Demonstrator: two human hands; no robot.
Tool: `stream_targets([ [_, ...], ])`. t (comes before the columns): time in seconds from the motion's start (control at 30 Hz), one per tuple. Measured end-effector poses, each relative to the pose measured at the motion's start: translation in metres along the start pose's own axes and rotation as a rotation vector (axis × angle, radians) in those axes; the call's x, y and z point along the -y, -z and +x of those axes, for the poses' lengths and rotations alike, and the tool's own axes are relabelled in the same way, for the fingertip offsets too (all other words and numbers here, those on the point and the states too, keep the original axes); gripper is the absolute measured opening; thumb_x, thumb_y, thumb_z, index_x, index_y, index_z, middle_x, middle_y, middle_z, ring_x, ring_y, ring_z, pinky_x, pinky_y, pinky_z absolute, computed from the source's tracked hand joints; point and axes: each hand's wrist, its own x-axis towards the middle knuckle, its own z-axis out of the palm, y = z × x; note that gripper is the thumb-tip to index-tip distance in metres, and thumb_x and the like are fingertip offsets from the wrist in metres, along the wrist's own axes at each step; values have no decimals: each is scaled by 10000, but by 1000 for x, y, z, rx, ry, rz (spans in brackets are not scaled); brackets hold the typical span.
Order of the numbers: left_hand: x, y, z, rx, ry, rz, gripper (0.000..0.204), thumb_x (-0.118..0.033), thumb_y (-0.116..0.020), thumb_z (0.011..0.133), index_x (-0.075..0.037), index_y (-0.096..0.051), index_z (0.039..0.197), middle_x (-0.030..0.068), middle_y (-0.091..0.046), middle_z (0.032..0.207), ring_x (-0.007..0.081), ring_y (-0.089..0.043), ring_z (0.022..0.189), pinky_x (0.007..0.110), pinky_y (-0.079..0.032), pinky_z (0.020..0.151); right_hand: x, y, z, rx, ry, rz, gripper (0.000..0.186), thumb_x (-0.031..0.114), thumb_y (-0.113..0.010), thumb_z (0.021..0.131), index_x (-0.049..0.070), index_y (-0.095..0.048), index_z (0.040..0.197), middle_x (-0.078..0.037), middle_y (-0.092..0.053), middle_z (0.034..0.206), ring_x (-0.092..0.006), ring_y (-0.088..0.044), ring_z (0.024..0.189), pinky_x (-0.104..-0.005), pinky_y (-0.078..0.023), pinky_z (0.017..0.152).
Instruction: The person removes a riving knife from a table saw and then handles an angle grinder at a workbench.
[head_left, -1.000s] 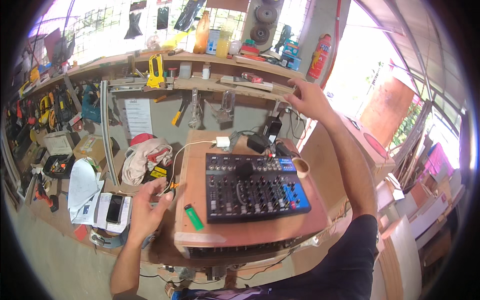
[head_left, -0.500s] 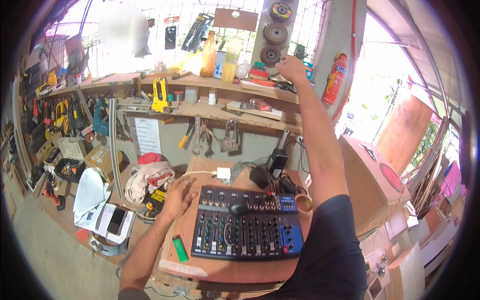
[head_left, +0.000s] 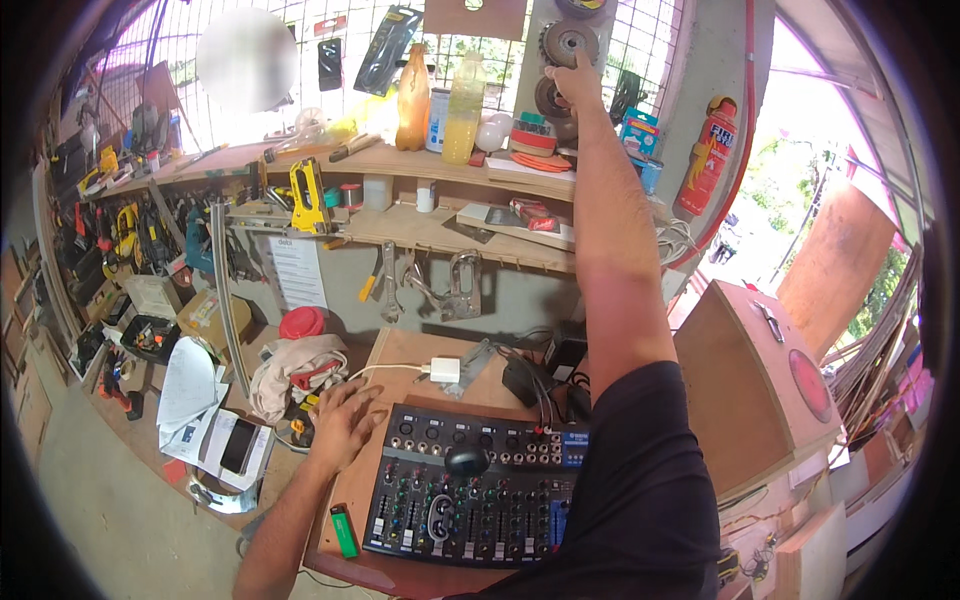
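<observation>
My right hand (head_left: 579,88) reaches up over the shelf, index finger stretched toward a round grey disc (head_left: 556,42) hung on a strip by the window. The fingertip appears at the disc's face; I cannot tell if it touches. Nothing shows in that hand, and another round disc (head_left: 547,97) hangs just beneath, partly covered by it. My left hand (head_left: 345,424) lies spread on the wooden tabletop (head_left: 400,345), empty, beside a black audio mixer (head_left: 420,490). A black rounded object (head_left: 466,460) rests on the mixer, whose right side is hidden by my sleeve.
Bottles, such as an orange one (head_left: 413,105), line the upper shelf (head_left: 390,160). A yellow staple gun (head_left: 308,195) stands lower. Right of my arm are a red fire extinguisher (head_left: 708,160) and a wooden box (head_left: 735,385). A green lighter (head_left: 344,530) and white charger (head_left: 445,370) lie near the mixer.
My right hand has risen from above the shelf to the hanging discs, its index finger now extended. My left hand stays on the tabletop. The view has shifted, with the mixer lower in it.
</observation>
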Motion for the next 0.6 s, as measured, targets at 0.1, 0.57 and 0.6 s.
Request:
stream_targets([
  [0.1,3,2,-2,14,28,-18,470,-422,-758,962,-234,-716,1390,78,-587,1507,358,-462,1402,598,-339,1161,3,3,9,45,-26,-20,912,334,-808,843,205,-415,1656,-249,-702,1325,-353,-774,900,-414,-648,742],
  [0.57,12,-6,0,-14,-25,24,423,-432,-736,973,-245,-739,1352,52,-595,1507,328,-486,1371,535,-352,1105,-6,24,29,-83,335,-652,582,207,-648,860,160,-666,1441,-203,-702,1368,-380,-675,1266,-474,-537,1097],
  [0.6,13,-6,-1,-6,-13,31,418,-425,-738,974,-244,-740,1351,58,-591,1508,341,-487,1365,550,-361,1110,-2,23,25,-83,347,-678,571,199,-650,867,162,-670,1437,-197,-706,1363,-380,-678,1261,-476,-540,1092],
])
